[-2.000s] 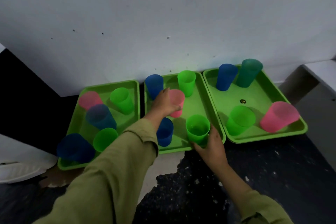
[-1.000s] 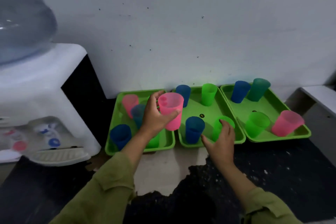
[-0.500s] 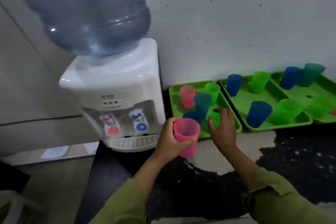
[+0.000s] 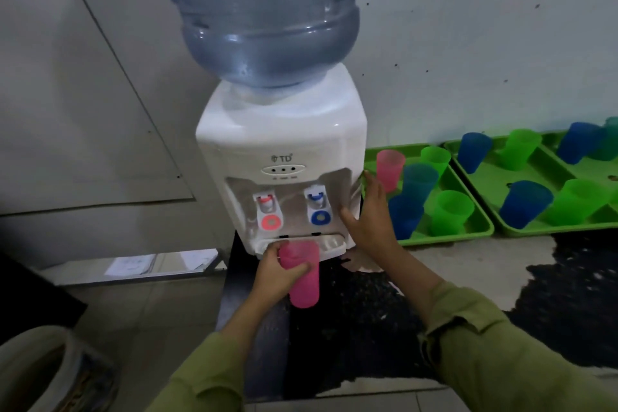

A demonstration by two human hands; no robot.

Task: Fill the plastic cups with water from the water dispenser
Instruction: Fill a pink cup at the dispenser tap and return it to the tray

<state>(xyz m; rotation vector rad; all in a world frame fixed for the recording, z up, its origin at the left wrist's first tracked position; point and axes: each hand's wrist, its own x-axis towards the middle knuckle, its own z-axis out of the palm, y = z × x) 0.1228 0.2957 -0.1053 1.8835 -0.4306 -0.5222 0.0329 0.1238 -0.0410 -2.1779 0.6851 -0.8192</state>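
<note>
My left hand (image 4: 279, 273) grips a pink cup (image 4: 302, 281) just in front of the drip tray (image 4: 329, 242) of the white water dispenser (image 4: 282, 144). The cup sits below and slightly left of the blue tap (image 4: 317, 207); the red tap (image 4: 267, 211) is further left. My right hand (image 4: 371, 214) is spread with straight fingers against the dispenser's right front corner. A large blue water bottle (image 4: 264, 10) stands on top of the dispenser.
Green trays (image 4: 448, 237) stand on the counter right of the dispenser, against the wall, holding several blue, green and pink cups (image 4: 389, 167). A second tray (image 4: 551, 227) lies further right. A dark patterned counter surface (image 4: 551, 311) lies in front.
My left hand carried the pink cup from the middle tray leftward to the front of the dispenser. My right hand left the green cup and moved to the dispenser's right side.
</note>
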